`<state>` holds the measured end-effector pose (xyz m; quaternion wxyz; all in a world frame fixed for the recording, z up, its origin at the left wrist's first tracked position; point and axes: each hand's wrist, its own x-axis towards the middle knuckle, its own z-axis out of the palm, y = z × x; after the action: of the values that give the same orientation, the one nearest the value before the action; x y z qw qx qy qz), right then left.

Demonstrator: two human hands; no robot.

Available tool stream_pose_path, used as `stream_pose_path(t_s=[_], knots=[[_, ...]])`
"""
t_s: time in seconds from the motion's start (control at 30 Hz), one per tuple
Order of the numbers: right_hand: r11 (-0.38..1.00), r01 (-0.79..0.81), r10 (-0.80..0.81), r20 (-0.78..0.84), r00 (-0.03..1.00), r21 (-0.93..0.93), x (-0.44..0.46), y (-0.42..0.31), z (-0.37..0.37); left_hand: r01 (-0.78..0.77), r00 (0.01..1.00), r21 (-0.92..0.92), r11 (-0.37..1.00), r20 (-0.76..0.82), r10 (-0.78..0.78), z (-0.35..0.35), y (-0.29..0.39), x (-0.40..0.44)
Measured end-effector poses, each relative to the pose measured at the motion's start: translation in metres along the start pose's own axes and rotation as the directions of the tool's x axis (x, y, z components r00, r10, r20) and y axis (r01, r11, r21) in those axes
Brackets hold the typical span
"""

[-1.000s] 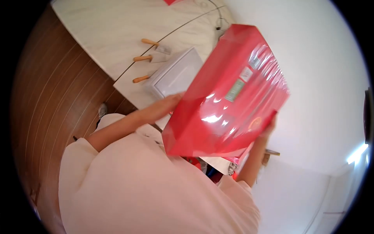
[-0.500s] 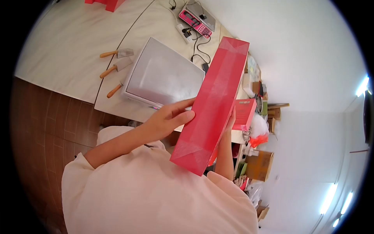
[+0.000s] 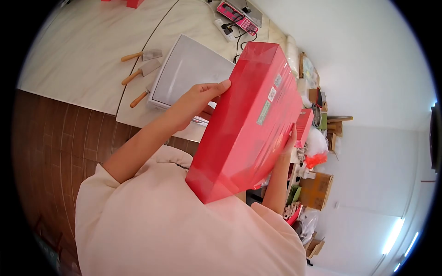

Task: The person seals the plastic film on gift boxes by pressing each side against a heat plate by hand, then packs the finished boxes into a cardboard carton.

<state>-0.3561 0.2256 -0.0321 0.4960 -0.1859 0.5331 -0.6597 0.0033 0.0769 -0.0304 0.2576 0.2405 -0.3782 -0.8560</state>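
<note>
A large red box [image 3: 248, 124] in shiny clear film is held up tilted before my chest. My left hand [image 3: 205, 99] grips its left edge, thumb on the narrow side and the other fingers partly behind it. On the far right edge my right hand [image 3: 289, 140] holds the box, its palm mostly hidden. Small labels show on the broad face. Behind the box lies a grey-lidded case [image 3: 189, 69] on the table, partly covered by the box and my left hand.
Three wooden-handled scrapers [image 3: 138, 73] lie on the pale table [image 3: 92, 60] left of the case. A pink device [image 3: 237, 18] and power strip [image 3: 224, 30] sit at the back. Another red box [image 3: 304, 126], bags and a cardboard box [image 3: 316, 191] are at the right.
The red box has turned from its broad face to its narrow side, then partly back. My left hand has moved up along its edge, and the view has shifted.
</note>
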Motion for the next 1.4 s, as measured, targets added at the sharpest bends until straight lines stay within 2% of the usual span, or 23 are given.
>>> stream_pose_path(t_s=[0.07,0.1,0.13,0.17,0.2,0.23,0.27,0.33,0.37,0.4,0.43,0.47,0.53,0.57,0.63,0.67,0.77,1.0,1.07,1.13,1.2,1.3,1.4], knots=[[0.954,0.143,-0.217,-0.281,0.935,-0.262,0.001,-0.007,0.013,0.021,1.0,0.025,0.999,-0.021,-0.02,-0.002,-0.002,-0.001],[0.917,0.216,-0.307,-0.248,0.919,-0.337,0.017,-0.014,-0.022,0.028,0.999,-0.023,0.999,-0.036,-0.029,-0.005,-0.007,-0.002],[0.883,0.266,-0.372,-0.229,0.9,-0.388,0.009,-0.025,-0.001,0.033,0.998,-0.07,0.997,-0.052,-0.037,-0.008,-0.014,-0.003],[0.888,0.202,-0.325,-0.253,0.911,-0.414,0.022,-0.044,-0.026,0.034,0.997,-0.072,0.997,-0.066,-0.039,-0.011,-0.029,0.001],[0.871,0.229,-0.324,-0.158,0.933,-0.434,0.025,-0.058,-0.037,0.02,0.997,-0.168,0.986,-0.073,-0.033,-0.014,-0.052,0.008],[0.887,0.185,-0.278,-0.171,0.945,-0.422,0.012,-0.067,-0.001,0.007,0.997,-0.263,0.965,-0.078,-0.028,-0.017,-0.072,0.014],[0.901,0.14,-0.231,-0.183,0.955,-0.41,-0.002,-0.075,0.036,0.007,0.996,-0.264,0.964,-0.087,-0.031,-0.019,-0.084,0.015],[0.826,0.214,-0.259,-0.015,0.966,-0.522,-0.018,-0.082,0.096,0.049,0.985,-0.321,0.946,-0.142,-0.099,-0.025,-0.102,0.018],[0.827,0.21,-0.257,-0.018,0.966,-0.522,-0.02,-0.081,0.12,-0.001,0.974,-0.22,0.975,-0.22,-0.049,-0.031,-0.107,0.016],[0.676,0.281,-0.316,0.077,0.946,-0.681,-0.019,-0.079,0.144,0.005,0.974,-0.221,0.975,-0.218,-0.054,-0.04,-0.111,0.013],[0.488,0.347,-0.35,0.184,0.918,-0.801,-0.014,-0.076,0.157,-0.025,0.955,-0.138,0.99,-0.295,-0.017,-0.053,-0.116,0.008],[0.487,0.344,-0.348,0.183,0.92,-0.803,-0.007,-0.074,0.164,-0.05,0.929,-0.054,0.997,-0.368,0.027,-0.065,-0.118,0.004],[0.05,0.299,-0.334,0.266,0.904,-0.953,0.011,-0.069,0.177,-0.061,0.933,-0.05,0.997,-0.357,0.039,-0.085,-0.117,-0.009],[0.042,0.308,-0.32,0.279,0.905,-0.951,0.021,-0.065,0.181,-0.074,0.937,-0.044,0.996,-0.344,0.054,-0.094,-0.116,-0.016],[-0.1,0.394,-0.327,0.404,0.854,-0.914,0.043,-0.053,0.188,-0.062,0.921,-0.044,0.997,-0.388,0.04,-0.107,-0.118,-0.029],[-0.103,0.406,-0.318,0.417,0.852,-0.908,0.046,-0.051,0.194,-0.044,0.91,-0.022,0.999,-0.413,0.031,-0.108,-0.12,-0.037],[-0.224,0.393,-0.274,0.445,0.853,-0.892,0.072,-0.042,0.212,-0.039,0.873,-0.051,0.998,-0.488,0.01,-0.113,-0.127,-0.05],[-0.278,0.436,-0.206,0.496,0.844,-0.856,0.108,-0.029,0.229,-0.044,0.847,-0.125,0.991,-0.531,-0.03,-0.118,-0.137,-0.066],[-0.255,0.425,-0.242,0.483,0.841,-0.868,0.113,-0.028,0.228,-0.05,0.837,-0.117,0.992,-0.547,-0.022,-0.12,-0.137,-0.065],[-0.261,0.368,-0.196,0.422,0.885,-0.892,0.113,-0.028,0.232,-0.045,0.828,-0.144,0.989,-0.559,-0.044,-0.123,-0.138,-0.063],[-0.276,0.528,-0.226,0.588,0.776,-0.803,0.115,-0.024,0.23,-0.033,0.827,-0.167,0.985,-0.558,-0.067,-0.127,-0.139,-0.061],[-0.226,0.476,-0.189,0.518,0.834,-0.85,0.109,-0.023,0.237,-0.042,0.813,-0.173,0.984,-0.578,-0.067,-0.133,-0.138,-0.055],[-0.245,0.49,-0.215,0.539,0.814,-0.837,0.11,-0.022,0.234,-0.029,0.795,-0.184,0.983,-0.6,-0.088,-0.135,-0.135,-0.053]])
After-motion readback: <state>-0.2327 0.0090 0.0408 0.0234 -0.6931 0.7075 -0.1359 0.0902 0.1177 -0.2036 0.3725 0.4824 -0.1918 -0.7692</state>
